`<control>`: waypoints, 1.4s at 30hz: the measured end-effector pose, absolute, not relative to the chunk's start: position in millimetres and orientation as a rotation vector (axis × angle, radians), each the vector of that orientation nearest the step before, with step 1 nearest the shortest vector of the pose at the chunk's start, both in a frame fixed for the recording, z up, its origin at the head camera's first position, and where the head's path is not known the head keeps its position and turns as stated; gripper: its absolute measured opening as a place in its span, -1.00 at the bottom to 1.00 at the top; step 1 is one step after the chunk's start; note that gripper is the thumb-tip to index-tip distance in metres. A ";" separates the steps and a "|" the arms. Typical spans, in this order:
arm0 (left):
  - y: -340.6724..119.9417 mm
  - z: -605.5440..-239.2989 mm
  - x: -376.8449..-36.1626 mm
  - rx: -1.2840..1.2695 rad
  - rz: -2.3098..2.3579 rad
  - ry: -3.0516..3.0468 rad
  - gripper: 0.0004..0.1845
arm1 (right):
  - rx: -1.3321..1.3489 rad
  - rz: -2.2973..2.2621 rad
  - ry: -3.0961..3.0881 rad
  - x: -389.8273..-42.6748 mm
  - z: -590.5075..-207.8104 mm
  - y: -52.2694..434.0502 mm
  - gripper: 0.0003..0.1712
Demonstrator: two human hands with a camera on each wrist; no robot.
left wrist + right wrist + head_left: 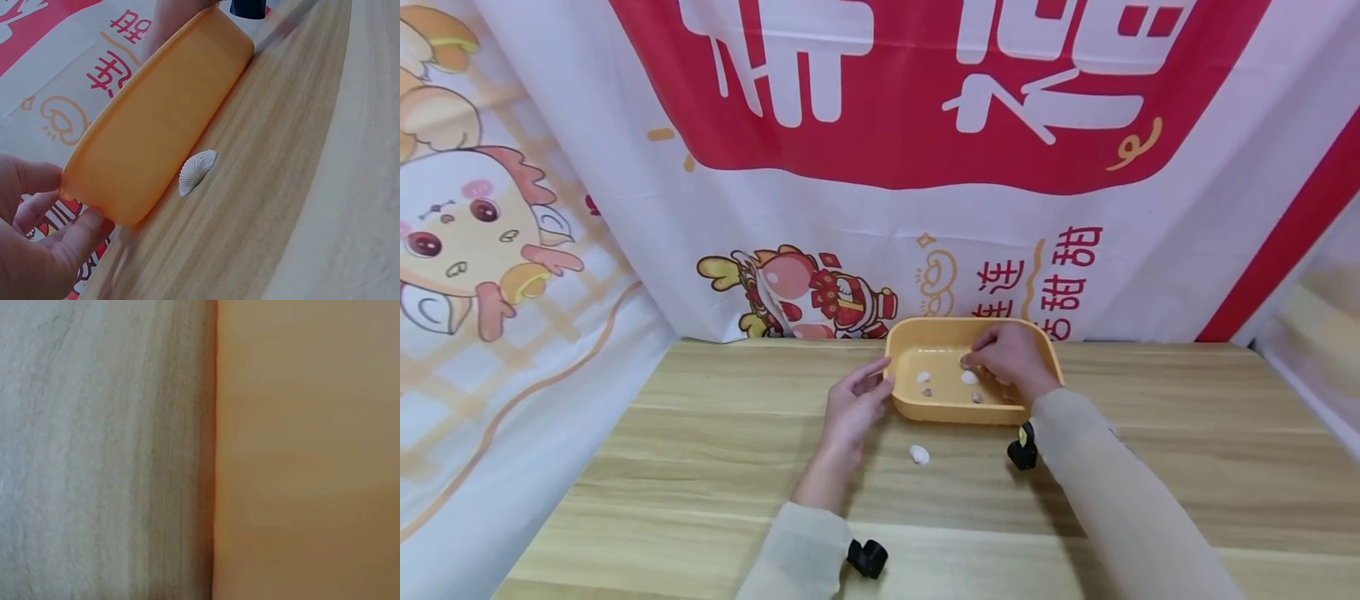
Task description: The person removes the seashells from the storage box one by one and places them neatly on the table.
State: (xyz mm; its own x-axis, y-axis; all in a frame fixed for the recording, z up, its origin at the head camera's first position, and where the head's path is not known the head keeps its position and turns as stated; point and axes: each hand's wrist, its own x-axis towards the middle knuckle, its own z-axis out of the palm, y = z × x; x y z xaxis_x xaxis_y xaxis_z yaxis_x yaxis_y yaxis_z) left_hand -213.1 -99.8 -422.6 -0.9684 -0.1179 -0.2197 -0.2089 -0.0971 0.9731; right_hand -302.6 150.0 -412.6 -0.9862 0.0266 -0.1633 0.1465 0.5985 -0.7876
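Note:
In the head view an orange plastic basin stands at the back of the wooden table. My left hand is at its left end, fingertips and thumb touching the outside of the end wall just under the rim, as the left wrist view also shows. My right hand reaches over the front right rim into the basin and pinches a small seashell, mostly covered by the fingers. Below it lie a white seashell and a brownish seashell. Another white shell and a small brown shell lie farther left inside.
A ribbed white seashell lies on the table in front of the basin. Behind the basin hangs a printed cloth, close to its back wall. The right wrist view is filled by the basin's wall and the tabletop.

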 end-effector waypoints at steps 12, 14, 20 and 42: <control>-101.7 -422.8 -212.2 -0.398 2.271 2.060 -0.58 | 0.133 -1.306 2.658 -305.4 -412.1 146.8 -0.70; -101.9 -423.1 -212.3 -0.399 2.276 2.058 -0.58 | 0.106 -1.335 2.636 -304.6 -412.6 146.1 -0.72; -101.6 -423.3 -212.8 -0.408 2.271 2.053 -0.59 | 0.085 -1.359 2.597 -304.2 -414.4 145.8 -0.77; -98.4 -422.0 -215.4 -0.398 2.268 2.049 -0.59 | 0.046 -1.239 2.642 -305.4 -412.6 147.6 -0.77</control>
